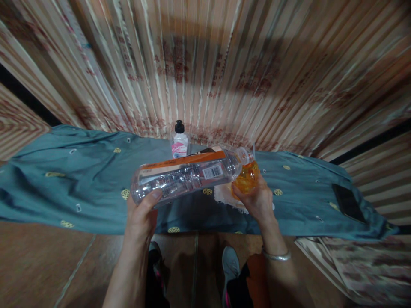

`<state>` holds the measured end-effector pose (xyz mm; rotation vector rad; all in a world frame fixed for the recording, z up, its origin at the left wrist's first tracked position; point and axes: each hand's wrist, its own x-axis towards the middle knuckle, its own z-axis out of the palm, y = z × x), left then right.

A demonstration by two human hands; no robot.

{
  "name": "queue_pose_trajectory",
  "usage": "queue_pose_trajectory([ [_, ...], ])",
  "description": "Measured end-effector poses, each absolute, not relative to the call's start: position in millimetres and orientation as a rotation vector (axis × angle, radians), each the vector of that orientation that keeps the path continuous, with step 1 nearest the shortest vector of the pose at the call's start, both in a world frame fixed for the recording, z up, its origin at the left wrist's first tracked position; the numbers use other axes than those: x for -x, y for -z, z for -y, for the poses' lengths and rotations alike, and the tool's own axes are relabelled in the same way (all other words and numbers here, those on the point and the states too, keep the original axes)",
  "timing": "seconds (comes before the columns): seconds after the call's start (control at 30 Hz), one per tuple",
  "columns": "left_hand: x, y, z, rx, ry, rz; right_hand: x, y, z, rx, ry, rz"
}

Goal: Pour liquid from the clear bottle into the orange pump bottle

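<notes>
My left hand (146,209) is wrapped round the base of a large clear plastic bottle (180,177) with an orange label and a barcode. The bottle lies nearly level, its neck pointing right. My right hand (255,192) grips a smaller clear bottle (245,177) holding orange-yellow liquid. The two necks come close together; whether they touch I cannot tell. Beneath the smaller bottle lies a white cloth (224,196), partly hidden. Behind the large bottle stands a small white and pink bottle (180,143) with a black cap.
A teal cloth (93,171) with yellow patterns covers the narrow table. On its right end rests a dark phone (348,203). A striped curtain (199,72) hangs right behind the table. Below are the tiled floor (80,256) and my shoes (230,263).
</notes>
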<state>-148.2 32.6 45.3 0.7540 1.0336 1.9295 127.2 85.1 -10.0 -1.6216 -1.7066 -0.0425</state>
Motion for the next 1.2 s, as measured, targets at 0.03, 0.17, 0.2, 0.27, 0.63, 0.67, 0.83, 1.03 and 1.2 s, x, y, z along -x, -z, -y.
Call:
queue_pose_trajectory([
  [0.03, 148.2, -45.2, -32.8, -0.75, -1.93, -1.037, -127.2, 9.9, -85.2, 1.62, 0.039, 1.708],
  [0.17, 148.3, -44.0, -32.4, -0.743, -1.928, -1.038, -127.7, 10.5, -85.7, 1.626, 0.035, 1.699],
  [0.2, 148.3, -43.6, -32.2, -0.744, -1.93, -1.036, -127.8, 10.9, -85.9, 1.623, 0.037, 1.697],
  [0.27, 148.3, -42.9, -31.9, -0.743, -1.93, -1.029, -127.8, 11.4, -86.1, 1.613, 0.045, 1.699],
  [0.63, 148.0, -43.3, -34.8, -0.737, -1.939, -1.011, -126.7, 10.2, -85.5, 1.618, 0.043, 1.701],
  [0.67, 147.9, -43.5, -34.7, -0.74, -1.94, -1.007, -126.8, 10.4, -85.6, 1.62, 0.043, 1.701],
  [0.83, 148.0, -44.3, -33.0, -0.755, -1.939, -0.994, -127.2, 11.3, -85.6, 1.628, 0.048, 1.698],
  [1.03, 148.8, -43.3, -33.2, -0.755, -1.936, -0.987, -128.0, 11.9, -85.9, 1.616, 0.049, 1.711],
  [1.2, 148.9, -41.7, -34.1, -0.753, -1.945, -0.982, -128.3, 13.1, -86.8, 1.611, 0.056, 1.701],
])
